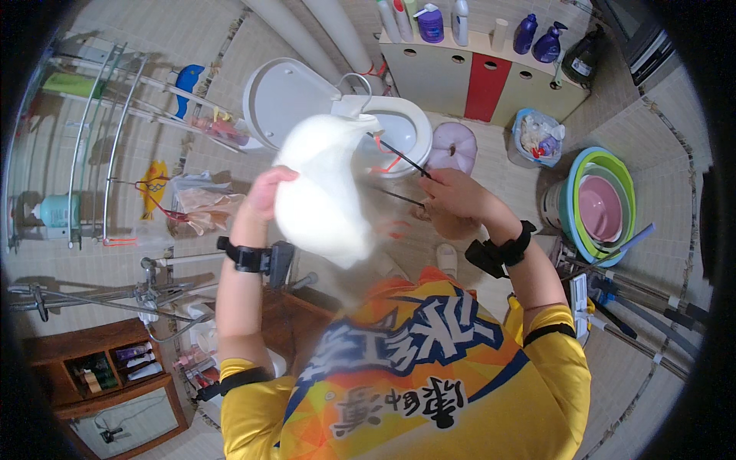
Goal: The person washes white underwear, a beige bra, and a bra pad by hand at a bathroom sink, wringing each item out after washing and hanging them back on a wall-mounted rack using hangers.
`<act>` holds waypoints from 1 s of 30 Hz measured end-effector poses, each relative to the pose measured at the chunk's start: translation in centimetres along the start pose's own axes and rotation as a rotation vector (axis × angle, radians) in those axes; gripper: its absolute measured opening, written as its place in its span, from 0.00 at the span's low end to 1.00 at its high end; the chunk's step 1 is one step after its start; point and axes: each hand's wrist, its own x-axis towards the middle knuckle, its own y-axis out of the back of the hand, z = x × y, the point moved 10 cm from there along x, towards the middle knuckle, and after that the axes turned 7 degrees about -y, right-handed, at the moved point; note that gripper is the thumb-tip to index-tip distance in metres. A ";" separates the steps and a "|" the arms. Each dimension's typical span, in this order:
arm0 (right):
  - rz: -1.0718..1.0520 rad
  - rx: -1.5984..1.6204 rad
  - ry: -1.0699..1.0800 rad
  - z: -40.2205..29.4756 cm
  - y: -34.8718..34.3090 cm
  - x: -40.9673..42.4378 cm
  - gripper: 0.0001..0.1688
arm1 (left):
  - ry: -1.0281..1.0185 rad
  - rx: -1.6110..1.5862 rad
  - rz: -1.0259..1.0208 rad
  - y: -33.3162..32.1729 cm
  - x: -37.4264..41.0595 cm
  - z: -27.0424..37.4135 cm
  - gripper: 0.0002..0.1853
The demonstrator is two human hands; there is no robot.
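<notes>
A bulging white item, soft-looking and overexposed, hangs in front of me; I cannot tell exactly what it is. My left hand grips its left edge, thumb on the near face and fingers hidden behind. A curved hook rises just above its top. My right hand is closed around a thin black rod that runs up to the white item's right side. A second dark rod shows below, partly blurred. Red strips dangle beside the rods.
Behind stands a toilet with its lid raised. A lilac cushioned stool, a lined waste bin and stacked basins are to the right. Bottles line a low cabinet. Rails and shelves occupy the left wall.
</notes>
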 end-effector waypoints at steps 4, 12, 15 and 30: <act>0.012 -0.015 0.010 0.1 0.0 -0.1 0.17 | 0.143 0.048 0.113 3.1 1.3 -5.1 0.25; 0.001 0.087 -0.080 0.4 0.1 -0.5 0.19 | 0.319 0.098 0.054 5.6 2.5 -8.5 0.27; 0.005 0.241 -0.121 0.3 0.5 -0.7 0.17 | 0.296 0.053 0.031 5.9 2.6 -9.4 0.27; -0.079 0.202 -0.162 -0.8 -1.1 -1.4 0.18 | 0.048 0.504 0.150 5.8 5.2 -5.6 0.24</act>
